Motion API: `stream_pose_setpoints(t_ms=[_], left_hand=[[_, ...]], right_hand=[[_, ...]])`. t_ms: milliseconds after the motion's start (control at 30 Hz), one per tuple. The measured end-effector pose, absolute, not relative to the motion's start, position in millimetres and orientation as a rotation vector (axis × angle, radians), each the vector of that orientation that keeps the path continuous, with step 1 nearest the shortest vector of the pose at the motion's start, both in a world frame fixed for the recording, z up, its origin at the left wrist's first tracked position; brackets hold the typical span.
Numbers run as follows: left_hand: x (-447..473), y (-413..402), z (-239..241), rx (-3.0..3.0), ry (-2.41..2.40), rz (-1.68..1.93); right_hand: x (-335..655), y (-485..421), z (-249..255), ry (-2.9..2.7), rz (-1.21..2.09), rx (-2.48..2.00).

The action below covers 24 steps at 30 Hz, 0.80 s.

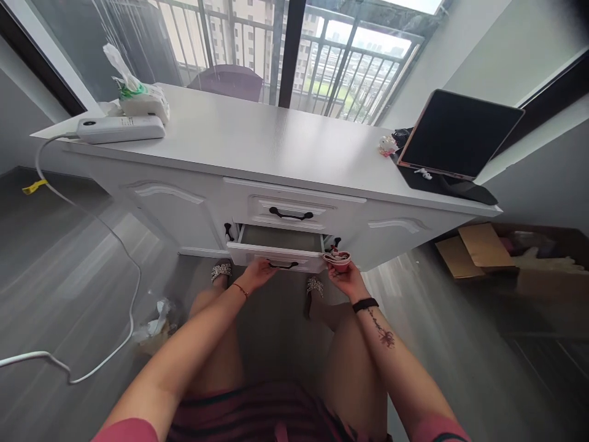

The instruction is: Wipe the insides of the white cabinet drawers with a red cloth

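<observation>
The lower middle drawer (pixel 276 253) of the white cabinet is pulled partway out, and its grey inside shows no contents. My left hand (pixel 258 274) is closed at the left end of the drawer's black handle (pixel 288 266), fingers curled behind it. By the drawer's right front corner, my right hand (pixel 348 281) grips a small rolled bundle (pixel 338 259), red outside with pale layers. It looks like cloth, but I cannot tell its exact kind. Above sits a shut upper drawer (pixel 294 205) with its own black handle.
On the cabinet top (pixel 257 135) are a white power strip (pixel 120 129), a tissue pack (pixel 142 101) and a dark screen (pixel 460 135) on a black base. A white cable (pixel 131 307) runs across the left floor. An open cardboard box (pixel 547 282) stands right; a plastic bag (pixel 159 319) lies left.
</observation>
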State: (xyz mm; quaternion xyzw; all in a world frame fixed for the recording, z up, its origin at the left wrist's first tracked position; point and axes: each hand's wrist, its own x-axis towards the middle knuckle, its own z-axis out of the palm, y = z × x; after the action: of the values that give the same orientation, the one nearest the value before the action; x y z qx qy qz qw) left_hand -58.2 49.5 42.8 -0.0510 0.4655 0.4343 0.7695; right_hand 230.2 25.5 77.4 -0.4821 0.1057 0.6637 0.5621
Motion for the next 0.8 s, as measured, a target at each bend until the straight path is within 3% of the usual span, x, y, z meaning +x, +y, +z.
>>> stream_pose_setpoints(t_ms=[267,533,800], left_hand=[[-34.1,66.2,43.2,-0.022,1.042,1.004],[-20.0,101.3,39.8,-0.002,1.021,1.06],[-17.7,106.5,30.9,0.086,0.959,1.059]], right_hand=[[215.3,23.8,81.8,0.057,1.354,-0.949],[181.6,16.7,57.3,-0.01,1.595,-1.001],[168.7,18.6,63.5,-0.021,1.678,-1.005]])
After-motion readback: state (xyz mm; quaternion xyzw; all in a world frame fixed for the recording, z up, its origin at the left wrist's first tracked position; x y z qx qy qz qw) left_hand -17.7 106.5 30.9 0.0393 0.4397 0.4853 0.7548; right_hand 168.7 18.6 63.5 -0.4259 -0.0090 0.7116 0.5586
